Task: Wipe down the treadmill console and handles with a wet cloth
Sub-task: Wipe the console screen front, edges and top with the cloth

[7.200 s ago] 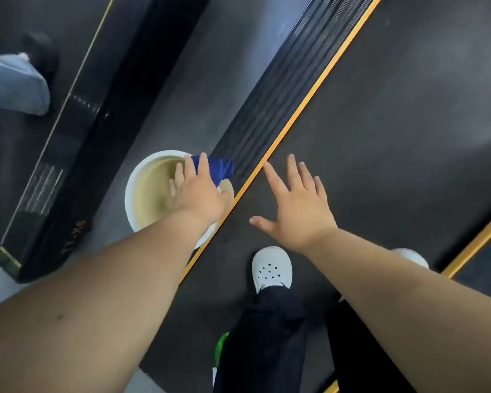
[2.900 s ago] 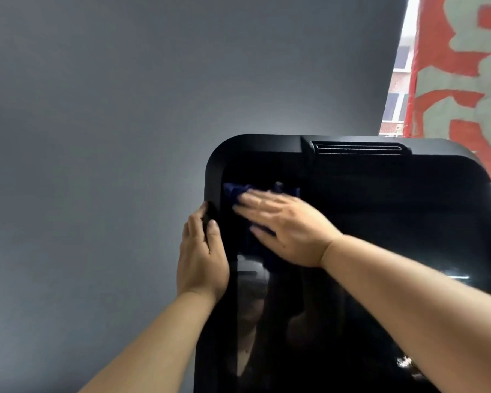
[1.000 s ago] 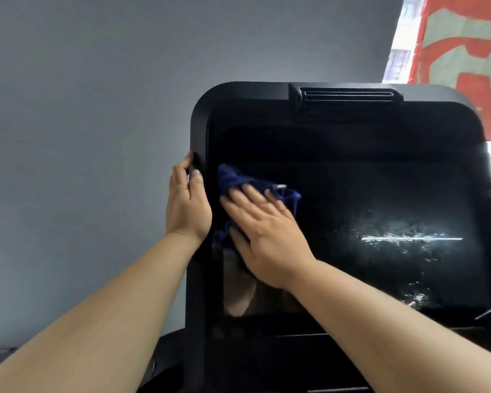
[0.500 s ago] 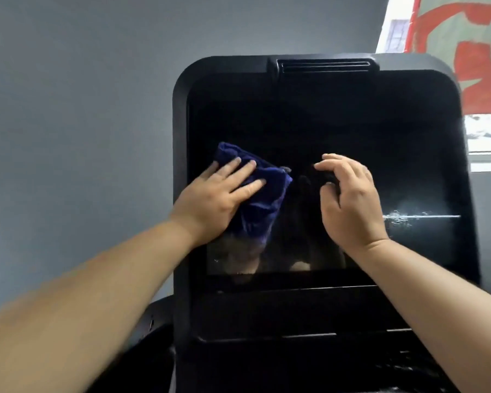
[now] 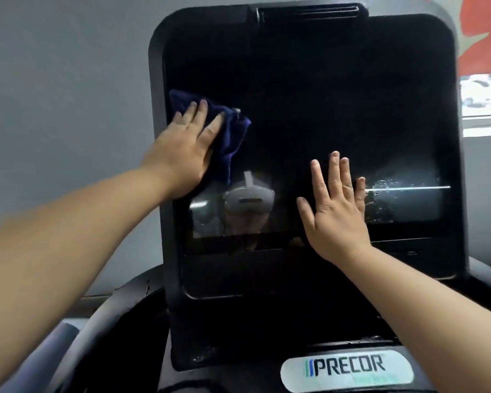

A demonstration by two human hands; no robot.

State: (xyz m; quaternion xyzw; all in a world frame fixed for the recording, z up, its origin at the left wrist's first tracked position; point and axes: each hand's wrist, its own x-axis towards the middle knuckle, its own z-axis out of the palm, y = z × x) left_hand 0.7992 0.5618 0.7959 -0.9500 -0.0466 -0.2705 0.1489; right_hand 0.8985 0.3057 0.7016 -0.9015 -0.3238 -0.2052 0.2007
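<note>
The treadmill console is a tall black panel with a glossy dark screen that fills the middle of the head view. My left hand presses a dark blue cloth flat against the screen's upper left, fingers straight. My right hand is spread open with straight fingers in front of the lower middle of the screen, holding nothing. Wet streaks shine on the glass to the right of it. A curved black handle runs below the console at the lower left.
A white Precor badge sits on the base below the console. A grey wall stands behind on the left. A red and white banner and a bright window show at the upper right.
The cloth passed from my right hand to my left about half a second ago. Since then my left hand slid it toward the screen's left edge, and my right hand opened flat and dropped lower.
</note>
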